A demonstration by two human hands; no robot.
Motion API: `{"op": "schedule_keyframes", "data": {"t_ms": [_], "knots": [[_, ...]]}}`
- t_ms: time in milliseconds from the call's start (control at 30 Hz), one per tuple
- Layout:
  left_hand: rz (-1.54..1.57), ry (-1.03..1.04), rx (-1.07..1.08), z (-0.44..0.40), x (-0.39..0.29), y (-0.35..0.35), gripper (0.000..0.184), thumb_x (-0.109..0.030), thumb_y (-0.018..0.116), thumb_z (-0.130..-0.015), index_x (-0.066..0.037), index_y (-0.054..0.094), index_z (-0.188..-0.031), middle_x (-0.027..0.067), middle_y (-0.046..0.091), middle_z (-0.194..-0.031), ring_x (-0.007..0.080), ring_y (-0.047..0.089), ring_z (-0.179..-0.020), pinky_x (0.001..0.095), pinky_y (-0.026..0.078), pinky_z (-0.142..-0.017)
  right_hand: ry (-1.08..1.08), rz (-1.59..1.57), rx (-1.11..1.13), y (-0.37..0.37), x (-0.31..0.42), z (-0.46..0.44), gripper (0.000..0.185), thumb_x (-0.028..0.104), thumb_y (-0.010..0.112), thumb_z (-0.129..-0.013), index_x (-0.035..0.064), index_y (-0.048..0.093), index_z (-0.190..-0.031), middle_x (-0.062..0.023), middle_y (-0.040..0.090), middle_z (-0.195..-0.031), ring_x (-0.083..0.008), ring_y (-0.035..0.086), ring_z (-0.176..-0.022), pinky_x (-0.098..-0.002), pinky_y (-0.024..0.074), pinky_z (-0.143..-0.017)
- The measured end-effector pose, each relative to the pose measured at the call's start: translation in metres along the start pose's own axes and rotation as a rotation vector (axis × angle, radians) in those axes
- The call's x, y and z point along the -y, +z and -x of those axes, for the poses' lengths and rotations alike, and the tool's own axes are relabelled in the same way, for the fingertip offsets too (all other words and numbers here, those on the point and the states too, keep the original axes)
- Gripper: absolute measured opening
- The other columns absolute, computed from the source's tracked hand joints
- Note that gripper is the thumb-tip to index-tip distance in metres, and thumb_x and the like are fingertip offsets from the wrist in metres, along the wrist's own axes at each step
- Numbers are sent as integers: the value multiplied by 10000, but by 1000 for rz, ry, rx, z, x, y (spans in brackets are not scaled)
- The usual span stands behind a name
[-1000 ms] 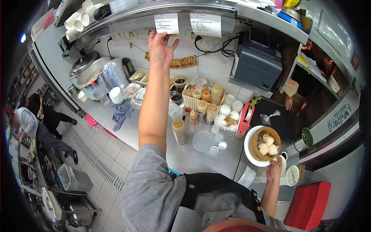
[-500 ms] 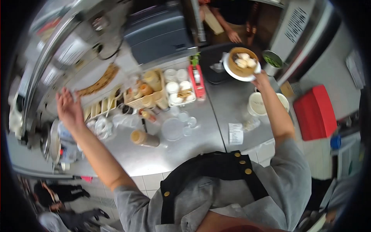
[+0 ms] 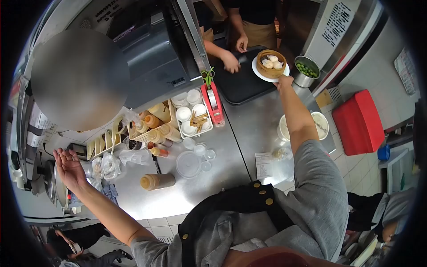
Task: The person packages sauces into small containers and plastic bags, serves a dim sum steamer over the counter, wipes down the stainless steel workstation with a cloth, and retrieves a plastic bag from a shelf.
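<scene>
A round bamboo steamer [image 3: 263, 70] with several pale dumplings [image 3: 272, 62] inside stands on a white plate [image 3: 284, 72]. My right hand [image 3: 284, 82] grips the near edge of this plate, over the right part of a black tray [image 3: 244, 91]. Whether the plate touches the tray, I cannot tell. My left hand [image 3: 70, 167] is raised at the far left with its fingers apart, palm up, and nothing in it. A metal pot of green vegetables [image 3: 307, 72] is just right of the plate.
Two people's hands reach in at the tray's far side. Sauce bottles [image 3: 158, 181], a basket of cups [image 3: 195, 113], a red tape dispenser [image 3: 213, 104] and clear lids [image 3: 188, 164] lie on the steel counter [image 3: 222, 151]. A red bin [image 3: 359, 123] stands right.
My right hand has carried the plate and steamer forward to the tray. My left hand has left the paper slip and moved down and left. A person's hand now reaches over the tray.
</scene>
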State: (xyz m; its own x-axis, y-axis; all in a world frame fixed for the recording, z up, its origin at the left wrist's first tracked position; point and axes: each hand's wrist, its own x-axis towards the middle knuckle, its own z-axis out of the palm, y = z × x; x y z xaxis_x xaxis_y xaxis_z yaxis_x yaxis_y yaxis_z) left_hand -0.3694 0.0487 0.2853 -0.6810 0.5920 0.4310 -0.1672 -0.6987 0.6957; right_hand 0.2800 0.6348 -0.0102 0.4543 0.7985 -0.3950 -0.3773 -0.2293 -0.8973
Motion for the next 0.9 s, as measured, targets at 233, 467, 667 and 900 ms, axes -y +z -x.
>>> {"op": "schedule_keyframes", "data": {"t_ms": [233,467,667,900], "knots": [[-121,54,-49,4,-5,-8,514,-189,540,-1026,-55,392,-1500,73,654,-1266,165,620,-1072,401,444,-1024,73,-110,-61,19,-50,-32,670,-6,636,-891,62,271,-1448,-211,503,-1362,-347,654,-1057,-467,619,-726],[-176,161,-315,2,-1,36,446,-324,569,-1019,-81,533,-1391,129,582,-1376,229,586,-1180,432,452,-1041,219,-153,-16,41,-115,-74,833,4,803,-781,-54,258,-1408,-247,504,-1363,-400,623,-1161,-610,569,-926],[26,182,-167,-8,2,104,516,-436,597,-980,-44,500,-1302,285,484,-1417,405,446,-1368,510,402,-1114,-76,550,-257,74,-67,-27,764,285,753,-867,44,347,-1468,-265,510,-1372,-412,582,-1214,-527,516,-1003],[163,233,-88,-19,-1,110,303,-92,663,-937,-33,555,-1214,131,636,-1250,272,620,-1146,420,484,-1060,-422,400,-269,62,34,118,434,230,732,-845,14,633,-1209,-235,652,-1210,-362,669,-1081,-464,566,-930]]}}
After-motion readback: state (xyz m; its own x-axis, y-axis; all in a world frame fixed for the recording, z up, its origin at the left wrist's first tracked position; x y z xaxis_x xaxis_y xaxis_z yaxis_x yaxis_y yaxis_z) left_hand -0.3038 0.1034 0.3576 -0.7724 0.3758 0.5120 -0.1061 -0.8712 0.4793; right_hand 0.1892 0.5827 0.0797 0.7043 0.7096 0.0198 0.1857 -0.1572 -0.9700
